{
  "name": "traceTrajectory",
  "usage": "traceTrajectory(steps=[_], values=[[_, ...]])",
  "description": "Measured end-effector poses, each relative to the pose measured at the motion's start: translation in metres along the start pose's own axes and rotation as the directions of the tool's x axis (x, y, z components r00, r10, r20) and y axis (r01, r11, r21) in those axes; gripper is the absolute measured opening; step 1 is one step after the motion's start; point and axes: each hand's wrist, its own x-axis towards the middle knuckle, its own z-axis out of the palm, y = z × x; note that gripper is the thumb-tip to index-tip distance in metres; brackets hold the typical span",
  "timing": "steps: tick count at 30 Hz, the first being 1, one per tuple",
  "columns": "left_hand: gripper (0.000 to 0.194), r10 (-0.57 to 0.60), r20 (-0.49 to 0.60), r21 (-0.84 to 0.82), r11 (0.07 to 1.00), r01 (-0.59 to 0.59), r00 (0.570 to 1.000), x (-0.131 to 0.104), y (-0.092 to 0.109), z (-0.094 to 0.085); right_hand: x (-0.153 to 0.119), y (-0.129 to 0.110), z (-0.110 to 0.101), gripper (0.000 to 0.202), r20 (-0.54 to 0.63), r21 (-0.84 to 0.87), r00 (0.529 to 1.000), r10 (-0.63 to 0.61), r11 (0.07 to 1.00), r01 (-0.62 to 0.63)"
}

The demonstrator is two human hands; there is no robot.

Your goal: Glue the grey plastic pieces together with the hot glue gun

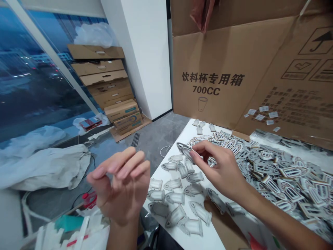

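Note:
My right hand [221, 166] pinches a small grey piece shaped like an arched window [184, 150] between thumb and fingertips, above the white table [208, 231]. Over the floor to the left of the table, my left hand [122, 184] is raised with curled fingers. Its thumb and index fingertip come together; whatever may be between them is too small to make out. Beneath and between the hands, several similar grey pieces [174, 198] lie spread on the table. A big heap of these pieces, many with brown or white edges [288, 184], lies right of my right hand.
A large cardboard box [208, 55] stands behind the table, with small white labels [259, 117] stuck on it. Flat cartons [111, 85] are stacked by the window. At lower left sits a bin of white strips [75, 232] near a red bottle [89, 200].

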Motion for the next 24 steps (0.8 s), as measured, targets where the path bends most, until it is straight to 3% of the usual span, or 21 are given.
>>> traceTrajectory(steps=[2, 4, 6, 8, 9, 11, 13, 17, 20, 24], values=[[0.021, -0.017, 0.104, -0.172, 0.984, 0.035, 0.994, -0.004, 0.002, -0.008, 0.001, 0.001, -0.001, 0.013, -0.032, -0.028, 0.999, -0.031, 0.999, 0.030], [0.016, -0.109, 0.224, -0.210, 0.965, 0.157, 0.968, -0.005, 0.002, -0.016, 0.001, 0.001, -0.002, 0.012, -0.069, -0.069, 0.994, -0.084, 0.994, 0.080], [0.013, -0.282, 0.271, -0.026, 0.953, 0.300, 0.920, -0.003, -0.001, -0.020, 0.001, 0.000, -0.002, 0.010, -0.097, -0.118, 0.983, -0.157, 0.982, 0.145], [0.014, -0.433, 0.168, 0.296, 0.879, 0.373, 0.886, 0.000, -0.006, -0.018, 0.001, -0.001, -0.002, 0.008, -0.107, -0.169, 0.967, -0.229, 0.963, 0.209], [0.020, -0.455, 0.093, 0.445, 0.815, 0.371, 0.886, 0.001, -0.010, -0.015, 0.001, -0.001, -0.002, 0.008, -0.110, -0.194, 0.959, -0.260, 0.952, 0.236], [0.034, -0.429, -0.005, 0.656, 0.680, 0.327, 0.903, 0.004, -0.018, -0.008, 0.001, -0.002, -0.001, 0.007, -0.110, -0.241, 0.944, -0.310, 0.930, 0.278], [0.044, -0.381, -0.025, 0.766, 0.587, 0.263, 0.924, 0.004, -0.028, -0.001, 0.001, -0.003, 0.001, 0.006, -0.106, -0.288, 0.928, -0.357, 0.904, 0.315], [0.035, -0.202, -0.033, 0.868, 0.479, 0.128, 0.979, 0.003, -0.045, 0.008, -0.001, -0.006, 0.005, 0.006, -0.075, -0.379, 0.892, -0.445, 0.841, 0.387], [0.031, -0.092, -0.074, 0.880, 0.463, 0.109, 0.993, 0.001, -0.052, 0.010, -0.003, -0.008, 0.005, 0.006, -0.050, -0.454, 0.865, -0.500, 0.783, 0.426], [0.032, -0.090, -0.130, 0.839, 0.521, 0.158, 0.987, -0.001, -0.055, 0.012, -0.003, -0.010, 0.009, 0.006, -0.029, -0.527, 0.845, -0.534, 0.726, 0.441]])
